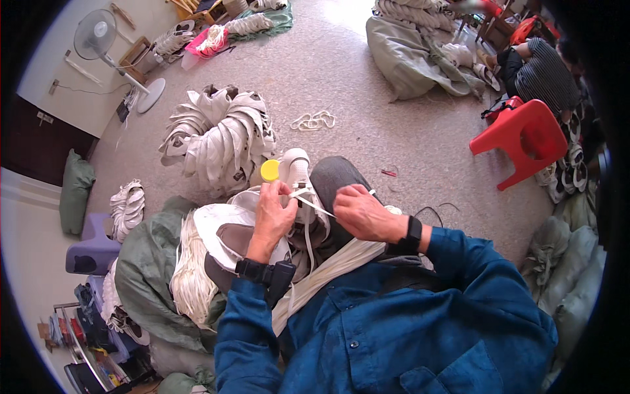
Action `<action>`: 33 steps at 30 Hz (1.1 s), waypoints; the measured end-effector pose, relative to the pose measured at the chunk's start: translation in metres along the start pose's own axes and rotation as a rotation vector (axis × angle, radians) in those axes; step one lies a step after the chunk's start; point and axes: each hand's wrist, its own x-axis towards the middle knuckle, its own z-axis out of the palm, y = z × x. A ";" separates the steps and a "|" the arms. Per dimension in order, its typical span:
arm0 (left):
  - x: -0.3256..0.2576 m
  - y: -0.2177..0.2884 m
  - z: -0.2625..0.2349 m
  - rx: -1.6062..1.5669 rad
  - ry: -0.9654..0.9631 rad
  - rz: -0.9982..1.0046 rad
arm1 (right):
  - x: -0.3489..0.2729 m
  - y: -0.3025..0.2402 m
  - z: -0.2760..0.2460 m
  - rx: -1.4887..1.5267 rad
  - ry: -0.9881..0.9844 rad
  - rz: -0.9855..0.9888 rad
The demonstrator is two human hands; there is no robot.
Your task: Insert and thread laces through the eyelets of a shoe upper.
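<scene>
A whitish sneaker (pixel 296 167) lies in front of me against my grey-clad knee, toe pointing away. A white shoelace (pixel 317 207) runs from its eyelets, and another length hangs down over its tongue. At the shoe's left side, my left hand (pixel 272 215) is closed, with thumb and fingertips pinching the lace near the eyelets. To the right, my right hand (pixel 367 213) is closed on the lace and draws it taut. A bundle of white laces (pixel 348 261) lies across my lap. White and brown shoe uppers (pixel 226 226) sit left of my left wrist.
A ring of stacked shoe uppers (pixel 223 138) stands ahead on the left, near a yellow round lid (pixel 270 171). Loose lace (pixel 314 121) lies on the floor. A red stool (pixel 522 141) and a seated person (pixel 545 72) are at right; a fan (pixel 98 39) stands far left.
</scene>
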 end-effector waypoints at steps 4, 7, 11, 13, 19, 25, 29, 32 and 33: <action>0.000 0.006 0.002 -0.082 -0.010 -0.029 | -0.015 -0.006 -0.007 0.031 -0.009 0.071; -0.003 0.010 0.006 -0.037 0.043 0.018 | -0.015 -0.009 0.001 -0.001 0.107 0.103; -0.022 0.009 0.003 0.100 0.101 0.048 | -0.014 -0.006 0.024 0.030 0.253 0.072; -0.032 0.012 0.007 0.150 0.126 0.104 | -0.021 -0.003 0.025 0.055 0.222 0.076; -0.056 0.037 0.005 0.150 0.170 0.182 | -0.023 -0.018 0.011 0.051 0.192 0.100; -0.056 0.043 -0.040 0.391 0.301 0.239 | 0.001 -0.006 0.006 0.118 0.224 0.082; -0.057 -0.016 -0.041 0.267 0.190 0.124 | 0.032 0.032 0.011 -0.011 0.210 0.131; -0.061 -0.038 -0.039 -0.043 -0.131 -0.108 | 0.047 0.047 0.015 0.071 0.108 0.173; -0.063 -0.038 -0.037 -0.123 -0.069 -0.073 | 0.051 0.050 0.015 0.147 0.047 0.243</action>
